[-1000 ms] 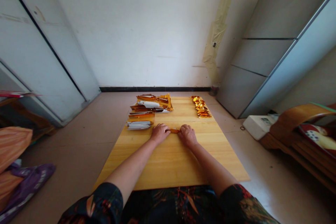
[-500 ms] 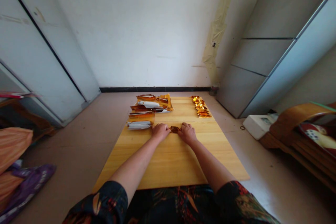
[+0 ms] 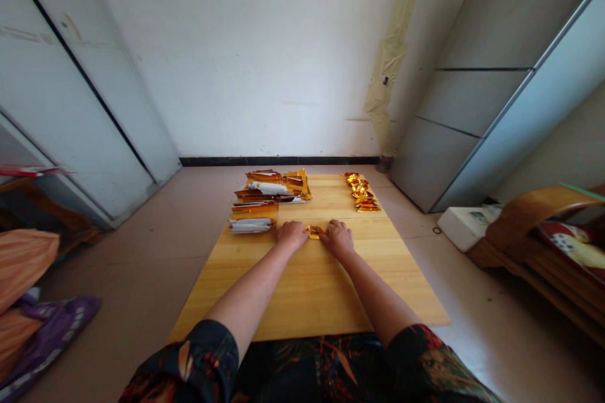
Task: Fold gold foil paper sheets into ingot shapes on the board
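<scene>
My left hand (image 3: 292, 235) and my right hand (image 3: 337, 239) rest on a pale wooden board (image 3: 312, 289), close together. Between their fingertips is a small folded piece of gold foil (image 3: 314, 232), partly hidden by my fingers. Just left of my left hand lie stacks of flat gold and white foil sheets (image 3: 252, 225). More stacks sit further back (image 3: 271, 186). Beyond my right hand, at the far edge of the board, is a row of small folded gold foil pieces (image 3: 360, 193).
The board lies on a beige floor (image 3: 142, 252) before a white wall (image 3: 259, 56). White cabinet doors (image 3: 80, 94) stand on the left, with orange and purple bags (image 3: 47, 327) below. A wooden chair (image 3: 534, 245) and a white box (image 3: 466, 228) are on the right.
The foil was a flat orange strip and is now a smaller, folded gold shape. My hands have drawn slightly closer around it.
</scene>
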{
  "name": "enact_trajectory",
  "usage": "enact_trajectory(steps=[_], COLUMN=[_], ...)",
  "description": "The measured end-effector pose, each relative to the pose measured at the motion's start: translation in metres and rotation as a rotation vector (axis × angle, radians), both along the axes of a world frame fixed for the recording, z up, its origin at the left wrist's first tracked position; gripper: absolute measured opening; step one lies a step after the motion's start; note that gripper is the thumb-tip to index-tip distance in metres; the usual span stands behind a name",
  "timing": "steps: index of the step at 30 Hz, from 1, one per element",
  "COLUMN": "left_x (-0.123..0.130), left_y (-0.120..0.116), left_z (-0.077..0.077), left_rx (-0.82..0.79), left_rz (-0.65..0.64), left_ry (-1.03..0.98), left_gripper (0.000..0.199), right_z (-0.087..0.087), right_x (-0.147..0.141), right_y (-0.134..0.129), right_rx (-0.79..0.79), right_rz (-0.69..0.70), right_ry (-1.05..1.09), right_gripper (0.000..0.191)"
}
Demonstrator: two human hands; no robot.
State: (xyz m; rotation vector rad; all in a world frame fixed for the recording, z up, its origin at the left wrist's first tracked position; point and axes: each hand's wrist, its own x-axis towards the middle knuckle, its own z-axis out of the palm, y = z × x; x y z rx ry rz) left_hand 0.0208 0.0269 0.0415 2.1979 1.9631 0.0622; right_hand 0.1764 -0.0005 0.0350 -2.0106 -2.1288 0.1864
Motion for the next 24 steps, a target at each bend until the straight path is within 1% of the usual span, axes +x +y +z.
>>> enact_trajectory(steps=[6, 14, 19, 24], left_x=[0.003, 0.005, 0.008, 0.009], left_y=[-0.001, 0.000, 0.001, 0.004], left_z=[0.003, 0.006, 0.008, 0.010], left_rx=[-0.018, -0.046, -0.078, -0.102], left_rz=[0.016, 0.036, 0.057, 0.080], left_ry=[-0.002, 0.044, 0.041, 0.035], left_gripper=[0.032, 0.035, 0.037, 0.038], right_z=[-0.003, -0.007, -0.001, 0.008], right_x=[0.006, 0.009, 0.006, 0.003], right_y=[0.005, 0.010, 0.015, 0.023], right_rx=[-0.022, -0.046, -0.101, -0.184], right_rz=[-0.022, -0.053, -0.083, -0.144], right_ry=[0.030, 0.087, 0.072, 0.065], right_gripper=[0.027, 0.021, 0.023, 0.028])
